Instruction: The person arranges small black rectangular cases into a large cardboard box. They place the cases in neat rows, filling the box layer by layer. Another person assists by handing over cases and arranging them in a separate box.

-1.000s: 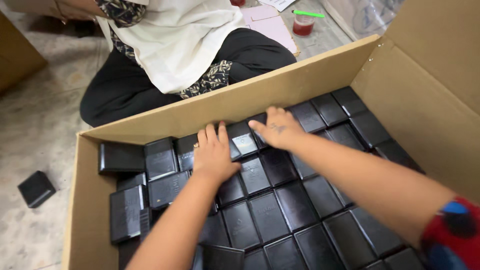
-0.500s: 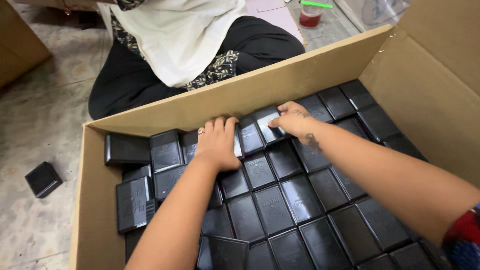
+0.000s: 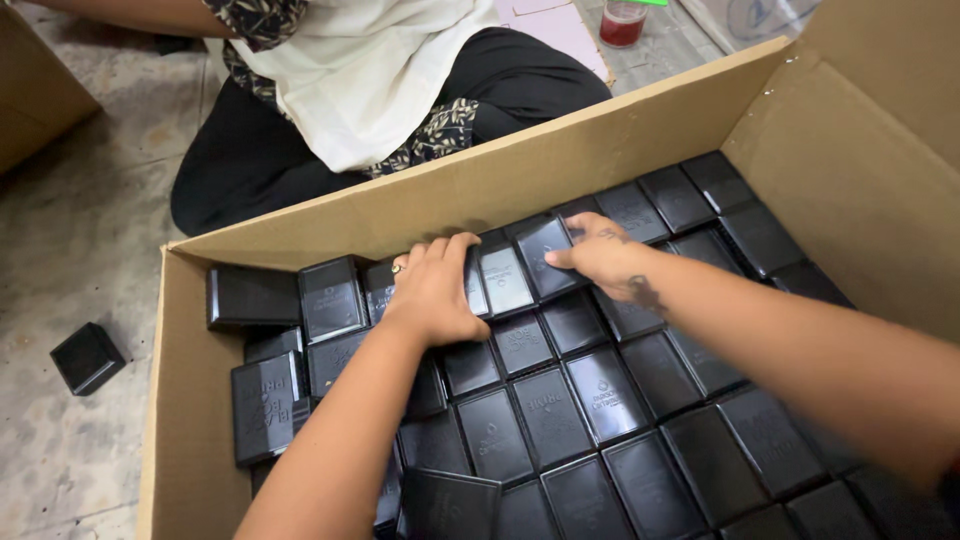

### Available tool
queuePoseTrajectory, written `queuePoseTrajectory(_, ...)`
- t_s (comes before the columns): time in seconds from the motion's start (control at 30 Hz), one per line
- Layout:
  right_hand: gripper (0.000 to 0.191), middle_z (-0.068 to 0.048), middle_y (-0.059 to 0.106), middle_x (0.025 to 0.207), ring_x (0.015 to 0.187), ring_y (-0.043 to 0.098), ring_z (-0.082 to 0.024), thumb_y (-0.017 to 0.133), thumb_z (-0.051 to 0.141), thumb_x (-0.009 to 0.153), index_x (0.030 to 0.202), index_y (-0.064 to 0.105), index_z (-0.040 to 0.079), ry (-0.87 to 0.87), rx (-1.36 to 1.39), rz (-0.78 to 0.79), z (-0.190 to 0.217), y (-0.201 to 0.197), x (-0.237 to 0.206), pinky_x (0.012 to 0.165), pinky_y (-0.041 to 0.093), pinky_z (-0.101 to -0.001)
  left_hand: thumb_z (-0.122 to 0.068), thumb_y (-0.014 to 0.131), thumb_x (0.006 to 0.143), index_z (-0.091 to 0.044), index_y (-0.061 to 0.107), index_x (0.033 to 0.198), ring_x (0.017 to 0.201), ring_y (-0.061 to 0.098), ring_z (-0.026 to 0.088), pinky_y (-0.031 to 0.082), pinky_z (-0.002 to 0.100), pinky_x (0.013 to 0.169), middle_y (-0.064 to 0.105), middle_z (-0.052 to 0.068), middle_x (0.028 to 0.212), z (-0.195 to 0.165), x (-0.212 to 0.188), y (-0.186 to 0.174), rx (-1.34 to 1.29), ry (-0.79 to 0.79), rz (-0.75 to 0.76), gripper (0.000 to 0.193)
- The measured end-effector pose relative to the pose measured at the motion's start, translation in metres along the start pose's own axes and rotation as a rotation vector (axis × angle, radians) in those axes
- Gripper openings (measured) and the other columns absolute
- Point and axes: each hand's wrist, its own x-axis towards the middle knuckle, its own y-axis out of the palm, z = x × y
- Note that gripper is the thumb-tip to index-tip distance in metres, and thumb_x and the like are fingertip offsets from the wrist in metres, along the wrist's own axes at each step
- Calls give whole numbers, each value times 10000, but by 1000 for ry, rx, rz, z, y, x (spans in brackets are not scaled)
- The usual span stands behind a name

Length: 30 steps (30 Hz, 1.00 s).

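A large cardboard carton [image 3: 560,165] holds several small black glossy boxes [image 3: 545,415] packed in rows. My left hand [image 3: 435,292] lies palm down on the boxes near the carton's far wall, its fingertips curled over their top edges. My right hand [image 3: 600,255] is just to its right, with thumb and fingers gripping a tilted black box [image 3: 540,250] in the back row. Another tilted black box [image 3: 503,280] stands between the two hands. At the carton's left end the boxes [image 3: 265,400] lie loose and unaligned.
A person in a white top and black trousers [image 3: 400,90] sits on the floor just beyond the carton's far wall. One black box [image 3: 87,357] lies on the concrete floor to the left. A red cup [image 3: 622,22] stands at the top, and another carton's corner [image 3: 40,90] is at the upper left.
Both hands have slid towards the carton's far wall. The right hand has moved from lying flat on the boxes to gripping a tilted one in the back row.
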Motion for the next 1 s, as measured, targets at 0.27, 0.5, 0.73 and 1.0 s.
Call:
queuePoseTrajectory(0.27, 583, -131, 717, 1231, 1138, 676, -230, 741, 8, 823, 1373, 549, 19, -11, 76, 83, -15, -41, -15, 1016, 511, -356, -295, 921, 410, -162, 473, 1394, 1285, 463, 364, 344, 540, 1065, 546, 123, 1370, -27, -19, 9, -125, 21, -71, 1090)
queuePoseTrajectory(0.5, 577, -143, 722, 1202, 1072, 680, -234, 741, 17, 816, 1373, 591, 39, 12, 2, -88, -20, -152, -40, 947, 533, -381, -325, 909, 431, -171, 450, 1424, 1292, 459, 346, 348, 578, 1046, 549, 110, 1359, -121, 5, 19, -156, 139, -71, 1105)
queuePoseTrajectory(0.73, 614, -152, 706, 1224, 1082, 660, -280, 821, 155, 851, 1410, 573, 104, 200, -347, -221, -31, -223, -49, 922, 535, -413, -335, 962, 487, -185, 351, 1496, 1370, 378, 350, 314, 690, 1087, 457, 118, 1429, -218, 47, 60, 27, 60, 203, 1189)
queuePoseTrajectory(1.0, 454, -225, 603, 1261, 1207, 568, -403, 811, 389, 843, 1123, 727, 42, -185, -1011, -289, -42, -192, -57, 1047, 469, -463, -315, 950, 449, -144, 389, 1470, 1352, 400, 354, 415, 573, 1057, 471, 125, 1419, -225, 19, 48, -105, 9, -76, 1178)
